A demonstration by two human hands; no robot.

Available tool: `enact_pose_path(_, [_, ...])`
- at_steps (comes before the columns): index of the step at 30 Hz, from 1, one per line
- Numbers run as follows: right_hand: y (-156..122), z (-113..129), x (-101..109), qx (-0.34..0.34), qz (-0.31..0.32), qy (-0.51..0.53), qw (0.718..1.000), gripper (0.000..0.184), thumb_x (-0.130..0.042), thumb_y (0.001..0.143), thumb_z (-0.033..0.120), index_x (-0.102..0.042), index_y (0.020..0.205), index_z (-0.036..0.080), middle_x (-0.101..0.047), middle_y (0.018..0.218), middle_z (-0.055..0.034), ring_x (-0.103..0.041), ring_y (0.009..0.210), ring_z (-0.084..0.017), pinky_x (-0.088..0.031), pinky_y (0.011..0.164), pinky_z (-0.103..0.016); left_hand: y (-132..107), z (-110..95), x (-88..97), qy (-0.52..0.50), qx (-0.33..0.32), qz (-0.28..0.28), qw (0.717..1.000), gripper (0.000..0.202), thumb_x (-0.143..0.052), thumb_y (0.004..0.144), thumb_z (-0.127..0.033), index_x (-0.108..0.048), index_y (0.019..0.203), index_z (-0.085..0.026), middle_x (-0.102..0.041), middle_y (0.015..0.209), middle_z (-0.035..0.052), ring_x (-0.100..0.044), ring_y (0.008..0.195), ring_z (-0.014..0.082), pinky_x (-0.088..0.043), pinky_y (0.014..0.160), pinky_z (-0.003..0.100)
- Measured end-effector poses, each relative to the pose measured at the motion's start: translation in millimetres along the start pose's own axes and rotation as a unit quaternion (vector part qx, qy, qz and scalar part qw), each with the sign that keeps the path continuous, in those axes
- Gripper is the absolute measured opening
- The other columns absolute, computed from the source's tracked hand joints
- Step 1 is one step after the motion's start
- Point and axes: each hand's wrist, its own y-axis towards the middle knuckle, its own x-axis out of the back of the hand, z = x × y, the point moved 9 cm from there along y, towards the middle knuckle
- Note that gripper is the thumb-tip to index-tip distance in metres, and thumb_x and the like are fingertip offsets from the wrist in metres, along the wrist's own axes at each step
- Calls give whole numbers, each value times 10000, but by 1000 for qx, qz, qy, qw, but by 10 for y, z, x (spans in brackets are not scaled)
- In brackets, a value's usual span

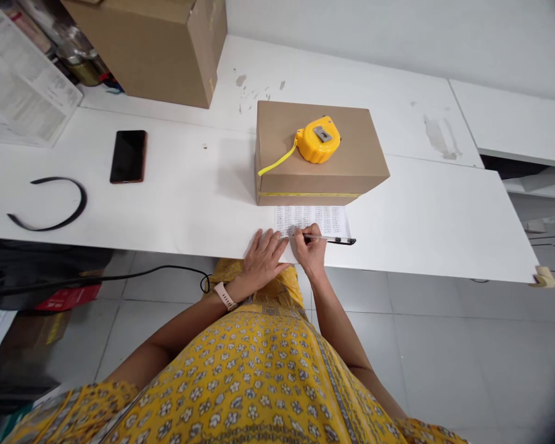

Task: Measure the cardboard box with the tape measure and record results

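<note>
My right hand [311, 250] is closed around a pen [337, 240], its tip down at the lower part of a sheet of paper [312, 219] covered in columns of small writing. Flat at the table's front edge, my left hand [264, 256] lies with fingers stretched out, its fingertips by the sheet's lower left corner. Just behind the sheet stands a closed cardboard box [346, 142], which seems to cover the paper's far end. A yellow tape measure [320, 139] rests on top of the box. Its yellow strap trails to the left, and a yellow band runs across the box's front face.
A phone [128, 156] and a black curved band [81, 200] lie on the left of the white table [189, 203]. Behind them stand a larger cardboard box [152, 55] and a printed white carton [23, 80]. A black cable [143, 271] hangs below the front edge.
</note>
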Motion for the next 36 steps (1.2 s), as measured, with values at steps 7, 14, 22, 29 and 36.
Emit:
enact_pose_path(7, [4,21,-1,-6,-1,4,1000,259,-609,848,340,-438,681,240,-434,552,81,-413,528,-104,-343,552,-265,-10,-15,14,7,-8,-14,1000,622,-503,1009,-513,-515,1457,-81,-540,1482,207,-445,1423,372,-267,1235,570])
enact_pose_path(14, [2,13,9,-9,-4,5,1000,282,-617,861,362,-437,684,238,-436,563,80,-423,542,-103,-352,561,-265,-5,0,-14,1,-1,-3,1000,626,-508,1006,-517,-503,1468,-94,-534,1489,205,-435,1433,369,-253,1240,572])
enact_pose_path(22, [-3,6,3,-15,-6,7,1000,283,-625,849,377,-439,688,239,-431,557,82,-414,536,-102,-349,562,-264,-1,4,-21,-6,5,8,1000,624,-500,1009,-515,-491,1476,-101,-526,1497,201,-419,1447,364,-235,1247,572])
enact_pose_path(29, [-1,12,30,-10,-11,5,1000,269,-604,854,362,-433,686,239,-441,560,77,-424,556,-111,-354,572,-263,-13,2,-15,-1,-1,-9,1000,626,-499,1009,-521,-498,1473,-101,-541,1484,196,-433,1438,366,-256,1241,566])
enact_pose_path(36, [1,4,27,-7,-9,4,1000,253,-603,853,349,-437,697,239,-443,573,77,-429,559,-111,-361,577,-265,0,-3,6,-1,0,0,1000,632,-509,1004,-523,-501,1470,-95,-538,1488,199,-436,1434,368,-261,1239,572])
